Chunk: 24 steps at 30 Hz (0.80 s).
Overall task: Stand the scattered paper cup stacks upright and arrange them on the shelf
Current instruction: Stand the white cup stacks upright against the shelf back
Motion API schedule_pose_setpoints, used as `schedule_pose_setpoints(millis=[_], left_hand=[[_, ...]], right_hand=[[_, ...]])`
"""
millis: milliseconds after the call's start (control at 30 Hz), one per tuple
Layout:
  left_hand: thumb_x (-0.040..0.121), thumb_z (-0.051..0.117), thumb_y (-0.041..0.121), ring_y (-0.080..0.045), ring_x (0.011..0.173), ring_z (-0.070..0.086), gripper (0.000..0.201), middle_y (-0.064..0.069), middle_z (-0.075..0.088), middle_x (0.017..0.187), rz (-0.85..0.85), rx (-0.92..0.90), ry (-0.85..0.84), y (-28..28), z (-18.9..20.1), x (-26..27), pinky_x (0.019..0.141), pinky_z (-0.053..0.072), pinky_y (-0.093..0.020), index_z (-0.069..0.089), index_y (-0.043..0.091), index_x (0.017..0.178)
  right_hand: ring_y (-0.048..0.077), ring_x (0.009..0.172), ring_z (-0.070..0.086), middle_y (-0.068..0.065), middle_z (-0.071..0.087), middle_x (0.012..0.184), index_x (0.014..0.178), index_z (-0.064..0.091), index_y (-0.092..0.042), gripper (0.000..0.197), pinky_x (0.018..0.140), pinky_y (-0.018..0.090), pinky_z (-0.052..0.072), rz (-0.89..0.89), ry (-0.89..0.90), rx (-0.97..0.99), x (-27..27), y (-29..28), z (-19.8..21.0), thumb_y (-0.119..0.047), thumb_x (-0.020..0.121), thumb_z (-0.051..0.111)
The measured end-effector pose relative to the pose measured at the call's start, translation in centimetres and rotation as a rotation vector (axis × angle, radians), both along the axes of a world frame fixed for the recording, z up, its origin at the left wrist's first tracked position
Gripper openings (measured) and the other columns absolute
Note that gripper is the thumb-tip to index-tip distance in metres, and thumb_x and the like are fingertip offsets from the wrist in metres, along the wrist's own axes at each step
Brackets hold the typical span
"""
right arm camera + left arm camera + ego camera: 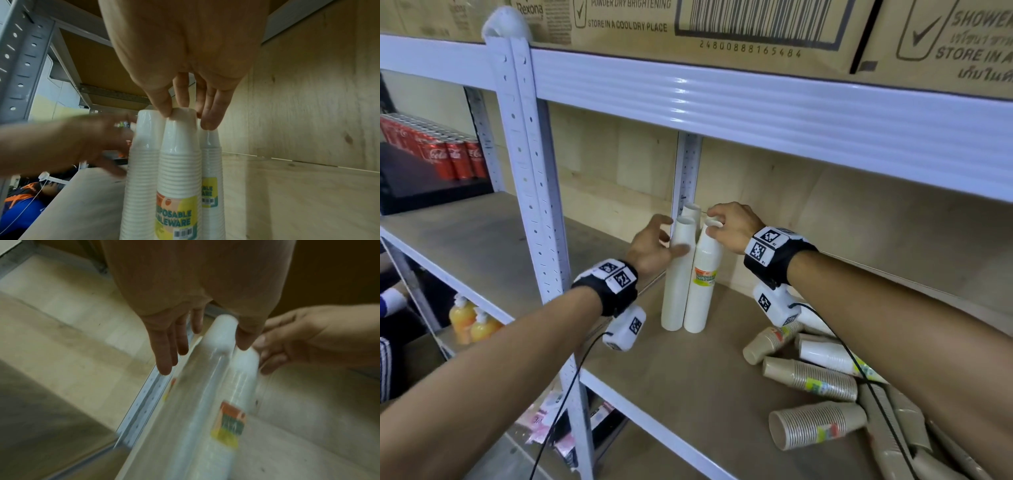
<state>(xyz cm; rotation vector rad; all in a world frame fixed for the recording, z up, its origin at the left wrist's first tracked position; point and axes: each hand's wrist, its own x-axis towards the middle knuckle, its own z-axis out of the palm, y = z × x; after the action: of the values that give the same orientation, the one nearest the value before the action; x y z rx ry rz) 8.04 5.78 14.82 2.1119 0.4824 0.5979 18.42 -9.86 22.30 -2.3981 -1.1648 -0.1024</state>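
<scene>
Three tall white cup stacks [703, 274] upright in the back left corner of the shelf [688, 370], crowded against the rear post [687, 171] — tops touching, bases side by side. Right hand [729, 228] clamped by thumb and fingertips on the top cup of the labelled stack [179, 162]; left hand [654, 245] spread with straight fingers laid along the neighbouring plain stack [678, 274], gripping nothing.

Biggest hazard, at a guess: toppling. Narrow at the top, slick in plastic wrap, leaning on one another — a sideways tug on release could tip one and take the rest down. Lesser hazard: pulling upward on the pinched top cup instead of simply letting go, lifting the stack off its footing. Smaller still: the dangling wrist cable [835, 342] dragging through the heap on withdrawal.

Plenty of bare board in front of and to the right of the standing group for more stacks. Tight only at the corner — back panel [308, 105] and post close behind, upper shelf beam [756, 102] low overhead, so little headroom for lifting.

Several brown stacks [815, 377] and at least one white one [828, 356] lying tumbled at the right, well apart from the corner, not yet stood up.
</scene>
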Motion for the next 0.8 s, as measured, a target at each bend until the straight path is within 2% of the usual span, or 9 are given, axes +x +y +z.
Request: schedule_pose_setpoints(millis=[100, 200, 300, 400, 533, 633, 733, 800], left_hand=[[0.081, 0.069, 0.054, -0.021, 0.094, 0.061, 0.061, -0.002, 0.061, 0.106, 0.048, 0.091, -0.030, -0.3, 3.7, 0.1, 0.079, 0.051, -0.031, 0.047, 0.024, 0.129], [0.076, 0.067, 0.063, -0.024, 0.091, 0.065, 0.064, -0.003, 0.066, 0.104, 0.069, 0.184, 0.022, -1.0, 6.0, 0.6, 0.075, 0.055, -0.034, 0.056, 0.021, 0.122], [0.079, 0.070, 0.055, -0.023, 0.094, 0.063, 0.054, 0.001, 0.062, 0.109, 0.073, 0.287, 0.120, -1.6, 6.8, 1.3, 0.073, 0.051, -0.030, 0.063, 0.016, 0.115], [0.084, 0.070, 0.041, -0.022, 0.099, 0.061, 0.040, -0.005, 0.065, 0.116, 0.087, 0.326, 0.147, -1.6, 6.8, 1.7, 0.079, 0.051, -0.031, 0.066, 0.015, 0.114], [0.081, 0.071, 0.033, -0.023, 0.107, 0.061, 0.041, -0.004, 0.064, 0.123, 0.042, 0.347, 0.184, -1.8, 7.0, 1.7, 0.092, 0.053, -0.037, 0.066, 0.019, 0.119], [0.080, 0.069, 0.035, -0.023, 0.111, 0.060, 0.044, -0.003, 0.062, 0.127, 0.042, 0.351, 0.202, -2.0, 7.3, 1.5, 0.094, 0.052, -0.037, 0.063, 0.021, 0.122], [0.080, 0.069, 0.043, -0.024, 0.109, 0.059, 0.051, -0.003, 0.061, 0.125, 0.070, 0.347, 0.225, -2.0, 7.2, 1.5, 0.090, 0.051, -0.035, 0.061, 0.019, 0.125], [0.081, 0.070, 0.042, -0.024, 0.108, 0.060, 0.051, -0.004, 0.062, 0.124, 0.076, 0.345, 0.233, -2.1, 7.2, 1.6, 0.087, 0.050, -0.033, 0.061, 0.017, 0.125]], right_hand=[[0.023, 0.112, 0.060, 0.003, 0.064, 0.124, 0.120, 0.067, -0.015, 0.034, 0.084, 0.025, 0.044, -0.014, 0.011, -0.017, 0.0, 0.4, -0.1, -0.025, 0.088, 0.062], [0.025, 0.105, 0.061, 0.005, 0.065, 0.118, 0.115, 0.068, -0.014, 0.028, 0.080, 0.027, 0.046, -0.021, -0.002, -0.039, -0.1, 0.6, 0.0, -0.023, 0.088, 0.061], [0.027, 0.113, 0.059, 0.006, 0.061, 0.127, 0.118, 0.066, -0.012, 0.031, 0.089, 0.030, 0.048, -0.035, -0.013, -0.050, -0.2, 0.6, 0.2, -0.021, 0.089, 0.062], [0.026, 0.117, 0.057, 0.006, 0.058, 0.136, 0.121, 0.064, -0.011, 0.035, 0.096, 0.032, 0.048, -0.042, -0.007, -0.053, -0.2, 0.6, 0.1, -0.021, 0.088, 0.064], [0.026, 0.120, 0.056, 0.006, 0.056, 0.138, 0.120, 0.063, -0.011, 0.034, 0.098, 0.032, 0.047, -0.039, -0.010, -0.054, -0.1, 0.5, 0.0, -0.020, 0.088, 0.064], [0.027, 0.118, 0.056, 0.007, 0.055, 0.137, 0.119, 0.062, -0.010, 0.033, 0.094, 0.031, 0.047, -0.043, -0.014, -0.064, -0.2, 0.5, 0.1, -0.018, 0.088, 0.064], [0.028, 0.116, 0.057, 0.009, 0.056, 0.136, 0.119, 0.062, -0.009, 0.033, 0.091, 0.031, 0.047, -0.041, -0.018, -0.077, -0.3, 0.7, 0.3, -0.017, 0.087, 0.064], [0.028, 0.115, 0.057, 0.010, 0.056, 0.135, 0.119, 0.062, -0.009, 0.033, 0.090, 0.031, 0.047, -0.039, -0.020, -0.087, -0.4, 0.7, 0.4, -0.017, 0.088, 0.064]])
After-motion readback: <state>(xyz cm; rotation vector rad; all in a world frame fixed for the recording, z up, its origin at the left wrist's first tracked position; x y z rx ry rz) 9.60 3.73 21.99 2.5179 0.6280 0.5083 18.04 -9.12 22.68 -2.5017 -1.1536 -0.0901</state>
